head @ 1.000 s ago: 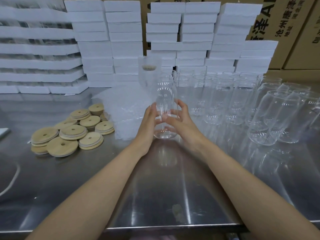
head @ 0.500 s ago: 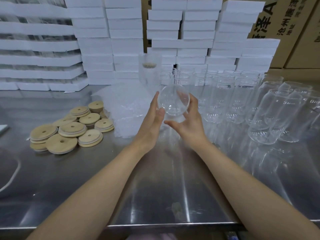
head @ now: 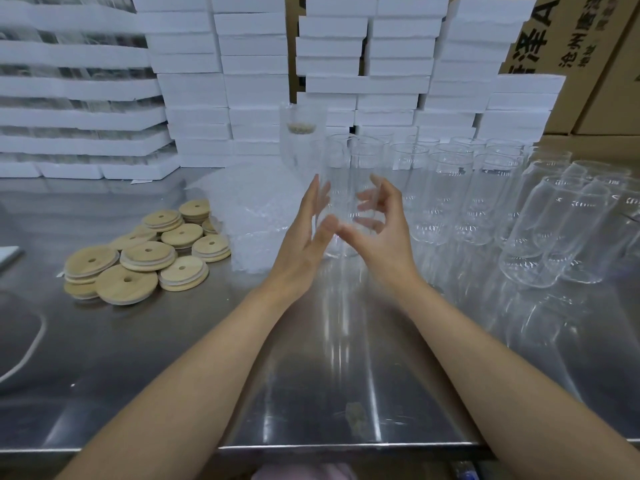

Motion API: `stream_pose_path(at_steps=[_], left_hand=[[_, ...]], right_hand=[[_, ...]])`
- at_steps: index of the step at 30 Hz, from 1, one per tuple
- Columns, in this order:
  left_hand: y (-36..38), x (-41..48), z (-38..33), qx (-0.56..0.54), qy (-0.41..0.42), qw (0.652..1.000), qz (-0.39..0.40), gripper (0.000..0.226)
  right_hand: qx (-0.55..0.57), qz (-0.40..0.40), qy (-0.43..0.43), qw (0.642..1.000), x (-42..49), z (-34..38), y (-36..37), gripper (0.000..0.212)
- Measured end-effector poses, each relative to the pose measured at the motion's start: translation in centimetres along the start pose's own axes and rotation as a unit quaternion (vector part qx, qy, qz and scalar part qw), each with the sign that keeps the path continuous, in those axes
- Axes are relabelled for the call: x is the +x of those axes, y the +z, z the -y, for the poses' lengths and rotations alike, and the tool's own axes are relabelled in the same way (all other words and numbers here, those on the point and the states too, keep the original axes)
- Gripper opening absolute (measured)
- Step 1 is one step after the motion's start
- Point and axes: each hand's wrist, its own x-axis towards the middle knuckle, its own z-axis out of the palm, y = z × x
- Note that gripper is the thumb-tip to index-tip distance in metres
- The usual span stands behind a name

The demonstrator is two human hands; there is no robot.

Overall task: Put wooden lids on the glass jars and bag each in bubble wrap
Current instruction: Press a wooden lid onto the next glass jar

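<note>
A clear glass jar [head: 347, 168] stands about upright between my two hands, just above the steel table [head: 166, 362]. It has no lid. My left hand [head: 304, 233] lies against the jar's left side with straight fingers and the thumb at the front. My right hand [head: 382, 225] curls its fingers round the right side; they show through the glass. Several round wooden lids [head: 145, 254] with centre holes lie piled to the left. A heap of bubble wrap bags [head: 256, 209] sits just left of my hands.
Many more open glass jars [head: 450, 188] stand in rows to the right, some leaning. A bagged, lidded jar [head: 301, 133] stands behind the bubble wrap. White foam boxes [head: 194, 81] are stacked along the back, with cardboard cartons [head: 588, 46] at far right.
The jar was lifted off the table and tipped with its base toward me; now it is turned back about upright between both hands, and my right fingers have curled round it.
</note>
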Motion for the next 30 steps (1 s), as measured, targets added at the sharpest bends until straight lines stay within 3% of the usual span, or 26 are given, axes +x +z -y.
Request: stream_pose_path(at_steps=[3, 5, 7, 10, 12, 14, 15, 17, 18, 20, 23, 26, 30], left_hand=[[0.4, 0.4, 0.0, -0.025, -0.039, 0.999, -0.028, 0.084], [0.3, 1.0, -0.2, -0.098, -0.125, 0.985, -0.071, 0.064], [-0.1, 1.5, -0.3, -0.221, -0.216, 0.948, -0.077, 0.047], [-0.7, 1.4, -0.4, -0.294, -0.283, 0.912, -0.050, 0.052], [-0.8, 1.0, -0.7, -0.194, -0.265, 0.944, -0.017, 0.046], [-1.1, 0.6, -1.1, 0.022, -0.164, 0.986, -0.013, 0.048], [-1.3, 0.6, -0.9, 0.123, -0.105, 0.986, -0.048, 0.052], [-2.6, 1.1, -0.5, 0.272, -0.035, 0.949, -0.157, 0.049], [-3.6, 1.5, -0.1, 0.363, -0.009, 0.909, -0.204, 0.037], [-5.7, 1.8, 1.3, 0.507, -0.015, 0.840, -0.191, 0.024], [-7.2, 1.4, 3.0, 0.551, -0.106, 0.819, -0.121, 0.039], [-7.0, 1.3, 2.8, 0.545, -0.073, 0.822, -0.147, 0.026], [-6.9, 1.5, 1.7, 0.524, -0.013, 0.834, -0.175, 0.025]], right_hand=[[0.051, 0.017, 0.089, 0.995, 0.3, 0.6, 0.4, 0.056], [0.122, 0.003, 0.156, 0.980, 0.9, 0.8, 0.0, 0.032], [0.139, -0.002, 0.192, 0.972, 1.3, 0.9, -0.2, 0.030], [0.165, 0.068, 0.265, 0.947, 1.1, 0.8, 0.0, 0.045], [0.225, 0.109, 0.325, 0.912, 0.8, 0.8, 0.0, 0.049], [0.300, 0.105, 0.349, 0.881, 0.8, 1.1, -0.3, 0.034], [0.326, 0.094, 0.360, 0.869, 0.7, 1.1, -0.4, 0.033], [0.345, 0.079, 0.371, 0.859, 0.5, 1.3, -0.4, 0.049], [0.344, 0.084, 0.374, 0.857, 0.4, 1.3, -0.3, 0.054], [0.342, 0.097, 0.380, 0.854, 0.3, 1.5, -0.1, 0.055], [0.349, 0.113, 0.382, 0.848, 0.2, 1.7, -0.2, 0.048], [0.348, 0.112, 0.390, 0.845, 0.3, 1.8, -0.2, 0.044], [0.347, 0.076, 0.388, 0.850, 0.7, 2.0, -0.1, 0.047]])
